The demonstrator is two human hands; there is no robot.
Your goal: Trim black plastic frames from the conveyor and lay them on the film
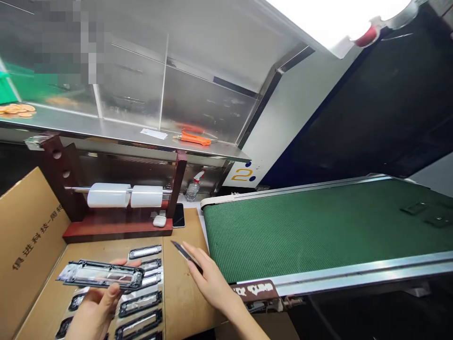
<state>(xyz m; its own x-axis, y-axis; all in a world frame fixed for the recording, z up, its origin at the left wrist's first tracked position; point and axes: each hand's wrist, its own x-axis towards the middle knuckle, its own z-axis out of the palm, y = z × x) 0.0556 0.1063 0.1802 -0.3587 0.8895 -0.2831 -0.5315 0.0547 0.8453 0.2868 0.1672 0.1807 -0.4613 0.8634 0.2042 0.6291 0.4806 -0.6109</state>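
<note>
My left hand (94,309) grips a long black plastic frame (136,278) with a clear window, thumb on its near edge and fingers behind it. A pale film-like piece (69,272) sticks out at the frame's left end. To the right, my right hand (214,285) is closed around a slim dark pointed tool (182,251), its tip towards the frame but apart from it. Whether it is tweezers or a knife I cannot tell. Below and behind the held frame, several similar black frames (141,303) lie in rows on cardboard (180,288).
Behind stands a dark red roll holder (116,231) with two white rolls (146,196). An earbud case (159,221), phone (179,216) and spray bottle (193,189) are nearby. A green conveyor belt (300,226) runs right. An orange-handled tool (194,138) lies on the shelf.
</note>
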